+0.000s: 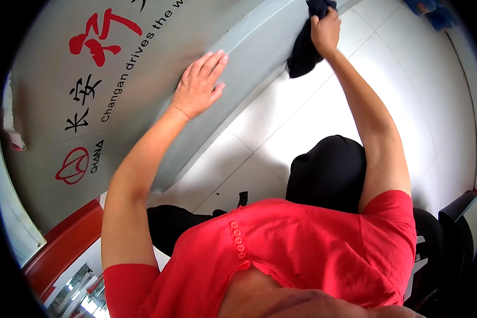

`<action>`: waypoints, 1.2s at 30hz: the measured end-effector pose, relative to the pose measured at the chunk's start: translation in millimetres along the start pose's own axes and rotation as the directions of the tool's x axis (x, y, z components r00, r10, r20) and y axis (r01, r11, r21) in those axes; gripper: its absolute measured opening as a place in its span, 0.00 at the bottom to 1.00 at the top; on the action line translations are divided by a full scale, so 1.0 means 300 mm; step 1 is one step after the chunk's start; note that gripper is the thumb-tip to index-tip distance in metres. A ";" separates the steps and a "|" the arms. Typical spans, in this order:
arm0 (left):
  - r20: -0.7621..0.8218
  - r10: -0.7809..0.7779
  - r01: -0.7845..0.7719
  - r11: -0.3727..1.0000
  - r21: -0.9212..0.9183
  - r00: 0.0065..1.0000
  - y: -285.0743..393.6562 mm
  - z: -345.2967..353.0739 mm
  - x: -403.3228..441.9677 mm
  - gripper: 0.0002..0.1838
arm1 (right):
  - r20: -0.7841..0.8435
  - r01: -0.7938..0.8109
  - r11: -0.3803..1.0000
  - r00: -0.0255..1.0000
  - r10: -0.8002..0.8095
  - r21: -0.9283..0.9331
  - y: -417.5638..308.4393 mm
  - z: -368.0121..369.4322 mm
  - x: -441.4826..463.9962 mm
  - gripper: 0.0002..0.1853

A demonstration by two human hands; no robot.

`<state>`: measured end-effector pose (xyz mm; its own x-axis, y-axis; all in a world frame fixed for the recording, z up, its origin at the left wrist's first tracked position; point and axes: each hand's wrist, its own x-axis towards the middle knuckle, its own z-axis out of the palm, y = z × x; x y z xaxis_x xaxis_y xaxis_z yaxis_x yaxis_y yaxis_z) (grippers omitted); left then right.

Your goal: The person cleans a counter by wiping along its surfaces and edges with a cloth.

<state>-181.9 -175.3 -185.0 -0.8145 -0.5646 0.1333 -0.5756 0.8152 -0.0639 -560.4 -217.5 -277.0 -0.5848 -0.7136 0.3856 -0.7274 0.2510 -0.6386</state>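
Observation:
My left hand (199,85) lies flat on the grey panel (143,100), its fingers stretched out near the panel's bent edge. The panel carries red and black lettering and a red oval emblem. At the upper right, my right hand (326,31) is closed on a dark cloth (303,52). The cloth hangs down from the fingers along the panel's far end, against its lower border. Part of the cloth is bunched above the hand, close to the top of the view.
White floor tiles (286,127) spread below the panel. A red ledge (71,238) runs along the lower left, with a glass-fronted space under it. Blue items (434,13) lie at the top right. Black objects (456,233) stand at the right edge. My knee (328,172) is bent beneath my right arm.

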 end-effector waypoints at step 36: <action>0.007 0.017 -0.017 0.999 0.028 1.000 0.009 -0.003 0.007 0.40 | 0.401 -0.749 0.623 0.654 0.642 0.225 0.119 0.037 -0.140 0.32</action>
<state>-185.1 -174.1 -184.0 -0.8246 -0.5516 0.1252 -0.5634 0.8209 -0.0939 -557.8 -185.9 -323.6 -0.7051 -0.5678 -0.4246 0.0655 0.5442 -0.8364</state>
